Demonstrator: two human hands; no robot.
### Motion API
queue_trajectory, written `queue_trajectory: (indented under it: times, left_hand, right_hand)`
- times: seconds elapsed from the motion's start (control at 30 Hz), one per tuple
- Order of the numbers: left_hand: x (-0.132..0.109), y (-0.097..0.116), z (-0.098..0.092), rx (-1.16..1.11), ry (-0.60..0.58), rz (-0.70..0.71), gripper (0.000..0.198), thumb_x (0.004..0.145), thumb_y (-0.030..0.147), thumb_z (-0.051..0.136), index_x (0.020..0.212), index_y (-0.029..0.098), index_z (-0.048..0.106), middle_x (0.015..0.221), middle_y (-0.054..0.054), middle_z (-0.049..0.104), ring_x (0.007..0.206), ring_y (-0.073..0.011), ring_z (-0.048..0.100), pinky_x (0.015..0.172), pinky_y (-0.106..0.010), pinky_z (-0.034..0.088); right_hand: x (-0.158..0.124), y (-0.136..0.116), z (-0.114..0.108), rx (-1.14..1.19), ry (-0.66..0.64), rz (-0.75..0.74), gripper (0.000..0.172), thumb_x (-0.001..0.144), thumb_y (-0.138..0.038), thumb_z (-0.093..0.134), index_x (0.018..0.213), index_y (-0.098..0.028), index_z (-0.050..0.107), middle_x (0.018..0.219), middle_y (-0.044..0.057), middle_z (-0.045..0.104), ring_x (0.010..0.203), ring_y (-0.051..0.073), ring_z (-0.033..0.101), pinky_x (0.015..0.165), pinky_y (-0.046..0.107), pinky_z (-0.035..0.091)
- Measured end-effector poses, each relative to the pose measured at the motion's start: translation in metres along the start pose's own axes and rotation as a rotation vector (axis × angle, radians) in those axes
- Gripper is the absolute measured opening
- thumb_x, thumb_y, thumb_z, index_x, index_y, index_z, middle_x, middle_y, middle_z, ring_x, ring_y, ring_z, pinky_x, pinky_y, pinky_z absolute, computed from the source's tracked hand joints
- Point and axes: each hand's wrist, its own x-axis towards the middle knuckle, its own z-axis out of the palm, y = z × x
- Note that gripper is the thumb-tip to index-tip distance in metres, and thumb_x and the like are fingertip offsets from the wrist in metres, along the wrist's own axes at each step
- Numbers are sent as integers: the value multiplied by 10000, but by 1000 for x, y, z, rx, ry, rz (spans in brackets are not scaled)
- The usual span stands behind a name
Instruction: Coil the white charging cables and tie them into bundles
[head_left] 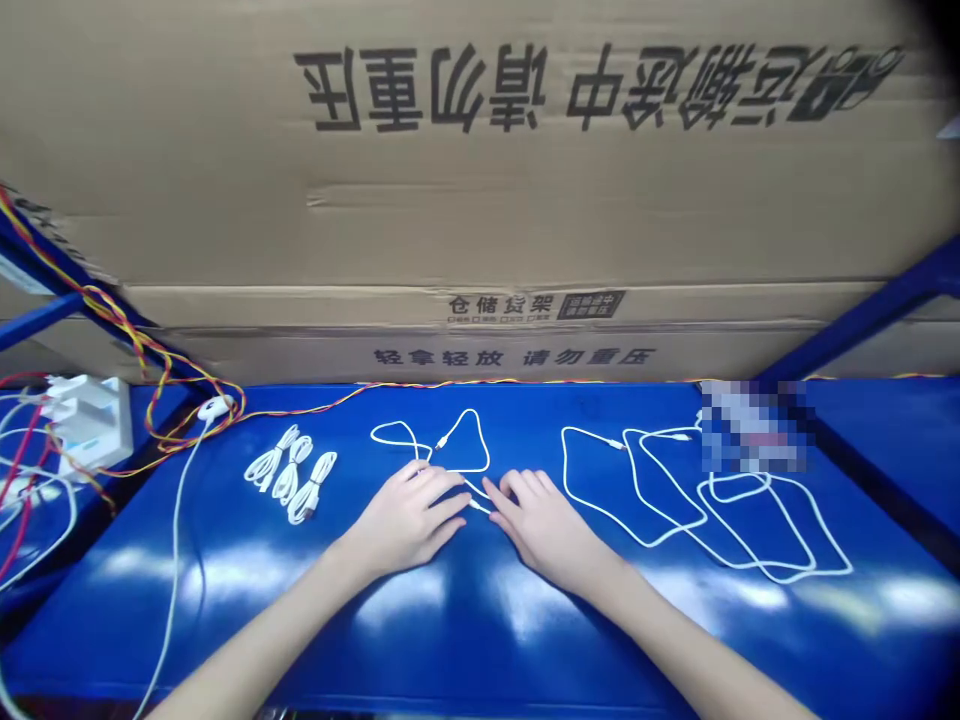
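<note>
A white USB cable (486, 440) lies in loose loops on the blue shelf top, one plug pointing up at the back. My left hand (411, 515) rests on the near part of this cable, fingers bent over it; the exact grip is partly hidden. My right hand (546, 528) pinches the cable close to its other plug (478, 506), thumb and forefinger nearly together. Between the two hands a short stretch of cable shows. To the left lie three coiled white cables (304, 487), bundled side by side.
Several loose white cables (649, 545) spread across the right side, by a blurred-out item (757, 425). At left are a white plastic stand (96, 425), twisted red-yellow wires (154, 400) and a hanging white cord (177, 520). Large cardboard boxes (465, 235) wall off the back.
</note>
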Motion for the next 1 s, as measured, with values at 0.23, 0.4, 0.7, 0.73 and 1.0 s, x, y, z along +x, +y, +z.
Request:
queue_trajectory:
  times: [0.23,0.4,0.7,0.73,1.0]
  left_hand:
    - [2,-10,15,-126,-20,-178,224,1006,316,603,1159,220,734,943,-70,698,869,-212,608,818,-396,456]
    - [0,-9,0,-276,-148,-250,230,993,281,596,1167,243,742,941,-55,658,895,-218,560,842,-399,436]
    - [-11,-24,-16,-363,-276,-251,412,1013,187,549,1381,338,653,1050,-58,626,989,-223,540,893,-384,442]
    - [-12,-24,-16,-365,-279,-254,414,1012,202,566,1391,348,646,1064,-58,623,1000,-224,540,904,-386,443]
    - [-13,-22,3,-329,-199,-279,352,958,479,684,1254,298,744,1056,-69,629,1002,-235,561,914,-404,457]
  right_hand:
    - [0,4,4,184,59,36,244,1051,-236,540,1234,-195,695,1004,79,639,890,218,572,844,393,448]
    - [6,8,11,375,172,114,158,992,-195,629,1062,-233,766,930,47,653,830,190,584,805,367,459]
    - [9,6,16,508,194,240,145,924,-156,688,1009,-232,778,932,58,657,846,205,593,811,387,498]
    - [9,5,15,505,192,241,140,925,-163,686,1014,-227,772,943,62,658,853,209,594,818,395,499]
    - [11,-4,10,471,133,205,213,971,-377,710,1135,-252,763,996,64,664,886,210,608,823,392,484]
